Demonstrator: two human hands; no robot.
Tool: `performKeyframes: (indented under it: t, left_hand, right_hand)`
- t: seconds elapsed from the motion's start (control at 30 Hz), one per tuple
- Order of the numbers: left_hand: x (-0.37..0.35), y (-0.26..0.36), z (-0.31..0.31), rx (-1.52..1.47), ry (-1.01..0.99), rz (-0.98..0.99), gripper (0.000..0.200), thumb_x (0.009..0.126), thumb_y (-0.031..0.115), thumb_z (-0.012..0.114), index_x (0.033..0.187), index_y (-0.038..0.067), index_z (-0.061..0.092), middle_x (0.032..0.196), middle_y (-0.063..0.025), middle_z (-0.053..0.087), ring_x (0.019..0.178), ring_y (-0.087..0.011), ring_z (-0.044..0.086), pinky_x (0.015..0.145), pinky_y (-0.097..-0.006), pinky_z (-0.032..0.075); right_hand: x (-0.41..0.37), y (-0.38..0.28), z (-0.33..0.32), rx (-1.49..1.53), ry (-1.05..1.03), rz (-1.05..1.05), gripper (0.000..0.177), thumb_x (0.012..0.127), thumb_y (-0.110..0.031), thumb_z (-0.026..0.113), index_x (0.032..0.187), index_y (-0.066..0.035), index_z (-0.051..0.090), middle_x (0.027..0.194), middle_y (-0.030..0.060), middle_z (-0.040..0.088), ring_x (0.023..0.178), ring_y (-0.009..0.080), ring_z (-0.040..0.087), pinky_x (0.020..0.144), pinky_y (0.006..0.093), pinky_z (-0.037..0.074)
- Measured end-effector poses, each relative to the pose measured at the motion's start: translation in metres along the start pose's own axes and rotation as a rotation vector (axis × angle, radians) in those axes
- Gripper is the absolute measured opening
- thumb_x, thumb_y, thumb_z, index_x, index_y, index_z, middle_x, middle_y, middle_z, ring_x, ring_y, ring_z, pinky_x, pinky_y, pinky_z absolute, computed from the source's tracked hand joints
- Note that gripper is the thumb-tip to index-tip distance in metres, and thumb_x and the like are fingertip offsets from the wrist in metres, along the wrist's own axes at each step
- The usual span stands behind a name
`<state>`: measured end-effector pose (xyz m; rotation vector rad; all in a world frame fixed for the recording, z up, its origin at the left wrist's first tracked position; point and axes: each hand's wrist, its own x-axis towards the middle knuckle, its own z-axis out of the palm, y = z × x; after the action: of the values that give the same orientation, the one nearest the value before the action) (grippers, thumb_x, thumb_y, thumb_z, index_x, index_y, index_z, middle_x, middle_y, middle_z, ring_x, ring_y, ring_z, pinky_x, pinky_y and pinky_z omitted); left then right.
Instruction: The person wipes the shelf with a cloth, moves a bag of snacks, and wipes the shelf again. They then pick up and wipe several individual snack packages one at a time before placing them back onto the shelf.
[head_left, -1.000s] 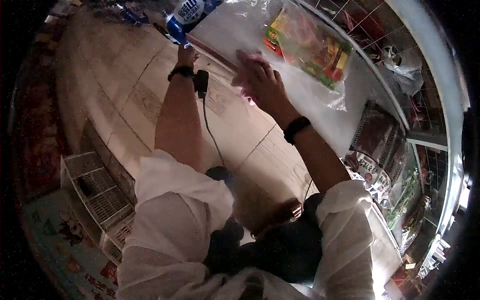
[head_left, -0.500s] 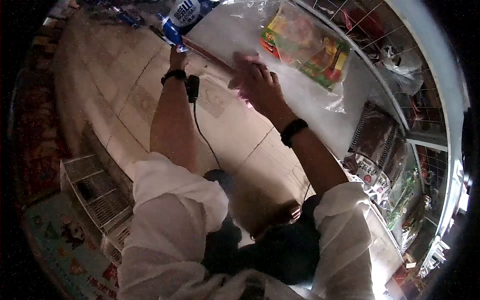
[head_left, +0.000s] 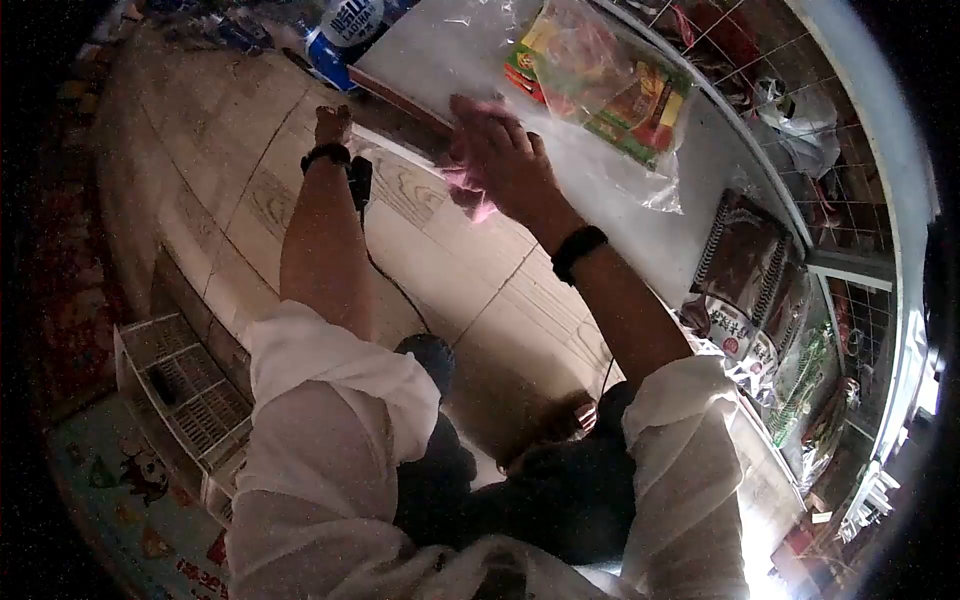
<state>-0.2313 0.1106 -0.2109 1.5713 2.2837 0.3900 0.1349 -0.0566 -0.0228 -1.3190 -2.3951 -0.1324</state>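
**Mid-wipe at front lip of white top**

Looked like a wiping pass in progress. Found right hand (head_left: 505,160) clamped down on pink cloth (head_left: 470,190), cloth bunched under the palm at the front lip of white top (head_left: 410,60). Found left hand (head_left: 333,122) well apart from it, curled, near blue-and-white bottle (head_left: 345,25) but not touching. Couldn't tell whether it gripped anything. Noted clear bag of packaged food (head_left: 600,85) lying on the top just beside the right fingertips. Judged next stroke to need steering round that bag or shifting it, with pressure kept on the cloth along the lip.
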Motion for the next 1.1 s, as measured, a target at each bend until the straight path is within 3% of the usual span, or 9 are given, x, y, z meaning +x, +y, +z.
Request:
performKeyframes:
  t: [0.13, 0.4, 0.5, 0.6, 0.7, 0.8, 0.9, 1.03, 1.1]
  left_hand:
    - [-0.075, 0.093, -0.063, -0.539, -0.047, -0.408, 0.055, 0.072, 0.031, 0.06, 0.111, 0.004, 0.03, 0.095, -0.0222, 0.055, 0.075, -0.0322, 0.06, 0.06, -0.0379, 0.051]
    - [-0.014, 0.018, 0.005, -0.172, 0.044, -0.213, 0.076, 0.069, 0.037, 0.064, 0.112, -0.006, 0.018, 0.096, -0.0218, 0.055, 0.079, -0.0324, 0.059, 0.063, -0.038, 0.05]
    - [0.012, -0.005, 0.026, -0.099, -0.242, -0.175, 0.086, 0.068, 0.04, 0.064, 0.118, -0.005, 0.01, 0.098, -0.0198, 0.055, 0.084, -0.0305, 0.058, 0.068, -0.0403, 0.049]
    - [-0.019, 0.025, 0.002, -0.48, -0.04, -0.448, 0.078, 0.072, 0.038, 0.06, 0.119, -0.007, 0.018, 0.099, -0.0176, 0.056, 0.085, -0.0272, 0.058, 0.068, -0.0414, 0.047]
    - [0.004, 0.014, -0.001, 0.398, -0.315, -0.027, 0.056, 0.073, 0.026, 0.059, 0.112, -0.005, 0.035, 0.1, -0.0182, 0.056, 0.083, -0.0297, 0.059, 0.068, -0.044, 0.048]
    - [0.0, 0.004, -0.001, 0.966, -0.495, 0.276, 0.043, 0.073, 0.018, 0.058, 0.107, -0.004, 0.045, 0.101, -0.0187, 0.056, 0.082, -0.0314, 0.059, 0.068, -0.0457, 0.049]
    - [-0.027, 0.01, -0.029, -0.23, -0.462, -0.274, 0.036, 0.073, 0.014, 0.056, 0.101, -0.005, 0.045, 0.101, -0.02, 0.055, 0.081, -0.0333, 0.06, 0.069, -0.0464, 0.049]
    - [-0.043, 0.021, -0.019, -0.778, -0.116, -0.455, 0.029, 0.073, 0.013, 0.053, 0.093, -0.006, 0.045, 0.094, -0.0213, 0.057, 0.085, -0.0322, 0.059, 0.07, -0.0435, 0.05]
    - [-0.05, 0.027, -0.031, -0.16, -0.236, -0.173, 0.04, 0.068, 0.019, 0.059, 0.096, -0.005, 0.042, 0.091, -0.0199, 0.057, 0.084, -0.0293, 0.058, 0.069, -0.0454, 0.049]
  right_hand:
    - [0.0, -0.002, -0.006, 0.042, -0.012, -0.017, 0.066, 0.069, -0.029, 0.061, 0.126, -0.01, 0.034, 0.114, 0.0082, 0.042, 0.107, 0.0259, 0.041, 0.081, 0.0396, 0.04]
    - [0.003, -0.002, -0.006, -0.002, -0.01, -0.015, 0.08, 0.059, -0.037, 0.066, 0.126, -0.01, 0.033, 0.115, 0.0063, 0.041, 0.105, 0.0227, 0.042, 0.076, 0.0364, 0.044]
    - [0.003, -0.002, 0.003, 0.006, 0.02, 0.017, 0.077, 0.06, -0.025, 0.062, 0.129, -0.01, 0.032, 0.129, 0.0066, 0.035, 0.108, 0.0243, 0.04, 0.079, 0.0319, 0.041]
    - [0.007, -0.008, -0.01, 0.064, 0.17, 0.011, 0.058, 0.068, -0.025, 0.061, 0.12, -0.009, 0.039, 0.112, 0.0063, 0.044, 0.093, 0.0227, 0.049, 0.07, 0.0329, 0.046]
    - [0.005, -0.024, -0.036, 1.724, -0.394, 0.645, 0.038, 0.074, -0.012, 0.054, 0.11, -0.009, 0.043, 0.105, 0.0087, 0.048, 0.084, 0.0216, 0.051, 0.066, 0.0311, 0.046]
    - [-0.028, -0.029, 0.022, 1.275, -0.211, 0.199, 0.026, 0.077, -0.005, 0.049, 0.102, -0.008, 0.045, 0.099, 0.0089, 0.05, 0.078, 0.02, 0.051, 0.063, 0.0304, 0.047]
    - [-0.049, -0.032, 0.015, 0.453, -0.105, 0.046, 0.032, 0.076, 0.001, 0.047, 0.107, -0.008, 0.045, 0.103, 0.0076, 0.05, 0.082, 0.0204, 0.05, 0.068, 0.0307, 0.046]
    - [-0.067, -0.021, -0.034, 0.766, -0.22, 0.022, 0.039, 0.075, 0.002, 0.049, 0.113, -0.008, 0.045, 0.11, 0.0088, 0.048, 0.098, 0.0241, 0.048, 0.081, 0.0324, 0.044]
    - [-0.079, -0.017, -0.049, 0.624, -0.193, -0.011, 0.042, 0.074, 0.001, 0.051, 0.114, -0.009, 0.046, 0.113, 0.0096, 0.046, 0.103, 0.0254, 0.046, 0.086, 0.0332, 0.042]
